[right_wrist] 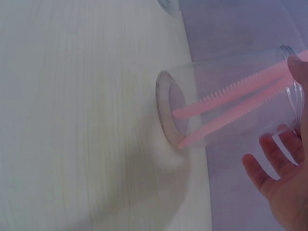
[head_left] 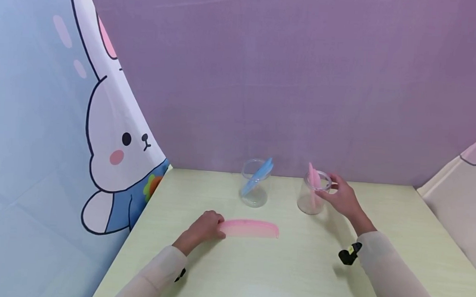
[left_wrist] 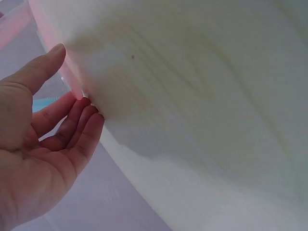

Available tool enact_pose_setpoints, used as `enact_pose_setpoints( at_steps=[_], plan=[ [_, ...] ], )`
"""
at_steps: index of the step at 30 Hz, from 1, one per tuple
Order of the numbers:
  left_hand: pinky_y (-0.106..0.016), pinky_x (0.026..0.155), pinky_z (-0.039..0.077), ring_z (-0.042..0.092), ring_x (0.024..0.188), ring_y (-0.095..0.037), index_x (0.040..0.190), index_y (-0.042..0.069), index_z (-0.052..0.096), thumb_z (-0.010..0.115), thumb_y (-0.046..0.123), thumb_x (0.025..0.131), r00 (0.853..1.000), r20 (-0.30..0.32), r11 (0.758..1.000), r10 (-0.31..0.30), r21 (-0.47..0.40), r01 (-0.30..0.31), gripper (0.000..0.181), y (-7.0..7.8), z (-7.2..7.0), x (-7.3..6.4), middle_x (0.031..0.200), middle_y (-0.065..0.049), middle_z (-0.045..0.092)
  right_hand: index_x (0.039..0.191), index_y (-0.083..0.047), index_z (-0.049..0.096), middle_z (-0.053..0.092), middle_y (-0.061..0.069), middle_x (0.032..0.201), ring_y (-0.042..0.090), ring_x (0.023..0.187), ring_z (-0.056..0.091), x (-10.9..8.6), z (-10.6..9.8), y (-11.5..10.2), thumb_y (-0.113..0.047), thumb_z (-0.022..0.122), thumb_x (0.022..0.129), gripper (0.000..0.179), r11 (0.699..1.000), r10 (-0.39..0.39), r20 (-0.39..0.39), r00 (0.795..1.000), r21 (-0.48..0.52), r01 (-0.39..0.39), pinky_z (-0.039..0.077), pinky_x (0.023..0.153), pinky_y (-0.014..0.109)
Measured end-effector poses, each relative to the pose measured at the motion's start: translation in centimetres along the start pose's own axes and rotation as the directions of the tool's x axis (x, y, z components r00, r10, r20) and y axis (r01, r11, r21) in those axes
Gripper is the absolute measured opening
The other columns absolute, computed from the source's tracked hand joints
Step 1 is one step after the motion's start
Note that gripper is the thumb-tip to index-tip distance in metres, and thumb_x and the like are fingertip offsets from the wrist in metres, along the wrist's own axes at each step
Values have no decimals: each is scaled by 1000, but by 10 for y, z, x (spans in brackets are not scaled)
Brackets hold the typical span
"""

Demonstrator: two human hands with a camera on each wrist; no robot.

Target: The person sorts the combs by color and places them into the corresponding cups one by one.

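A pink comb [head_left: 251,228] lies on the table in front of me, its left end at the thumb and fingers of my left hand [head_left: 205,227]. In the left wrist view, the thumb and curled fingertips pinch that end of the comb [left_wrist: 72,79]. My right hand [head_left: 342,198] holds a clear jar [head_left: 306,205] by its rim, thumb on the near side and fingers on the far side. Inside this jar lean pink combs [right_wrist: 231,103], their toothed edges showing through the wall. The jar's base is on the table.
Left of that jar stands a second clear jar [head_left: 255,199] with blue combs [head_left: 258,176] leaning in it. The pale table [head_left: 296,270] ends at a purple backdrop [head_left: 291,88]. A printed cloth [head_left: 28,163] hangs along the left side.
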State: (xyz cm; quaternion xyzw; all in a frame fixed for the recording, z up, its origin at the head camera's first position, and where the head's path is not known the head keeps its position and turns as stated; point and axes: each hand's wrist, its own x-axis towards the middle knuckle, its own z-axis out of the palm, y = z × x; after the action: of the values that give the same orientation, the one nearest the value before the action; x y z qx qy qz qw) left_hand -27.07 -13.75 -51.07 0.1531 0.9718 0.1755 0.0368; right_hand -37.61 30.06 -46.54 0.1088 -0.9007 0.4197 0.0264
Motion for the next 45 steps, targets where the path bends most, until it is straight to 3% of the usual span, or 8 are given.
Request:
enact_pose_setpoints(
  at_steps=[10,17,20,25,32,45],
  plan=[
    [-32,73,49,51,74,-15,104,-2,72,83,16,80,999,-41,998,26,-49,-28,32,0,-7,4,82,-4,65,151,1,36,45,30,149,48,129,51,0,-1,0,-39,75,92,82,1000,-5,2,1000,-9,5,57,90,54],
    [-38,80,54,58,81,-16,114,-4,72,90,23,77,999,-26,996,24,-80,-26,49,3,-7,7,94,-10,74,151,0,37,45,29,149,47,129,52,0,-1,1,-39,76,92,81,1000,-5,0,1000,-4,5,57,90,54],
    [-35,77,54,57,80,-15,117,-4,71,89,23,79,999,-32,995,14,-99,-17,50,5,-8,8,92,-8,72,150,0,38,46,28,149,47,129,52,1,-1,1,-40,76,91,80,1000,0,2,1000,-2,0,57,90,54],
    [-26,69,52,57,78,-11,120,0,71,87,26,82,997,-74,986,-8,-164,-4,49,5,-12,11,89,-3,68,150,0,38,46,28,149,47,129,52,1,-1,2,-40,76,91,80,1000,-3,1,1000,-5,3,57,90,54],
    [-22,68,51,57,77,-11,121,4,72,87,31,81,990,-138,974,-28,-226,-4,50,12,-21,15,88,-1,68,150,1,38,47,29,149,47,127,53,1,0,1,-36,77,91,79,1000,-14,-14,1000,-3,14,57,87,50],
    [-21,65,54,61,75,-8,117,6,73,86,27,82,968,-251,937,-12,-342,-77,42,31,-31,22,87,-1,71,150,1,38,45,29,149,47,128,52,0,-1,2,-40,75,92,81,1000,-6,-1,1000,-1,6,57,89,54]
  ],
)
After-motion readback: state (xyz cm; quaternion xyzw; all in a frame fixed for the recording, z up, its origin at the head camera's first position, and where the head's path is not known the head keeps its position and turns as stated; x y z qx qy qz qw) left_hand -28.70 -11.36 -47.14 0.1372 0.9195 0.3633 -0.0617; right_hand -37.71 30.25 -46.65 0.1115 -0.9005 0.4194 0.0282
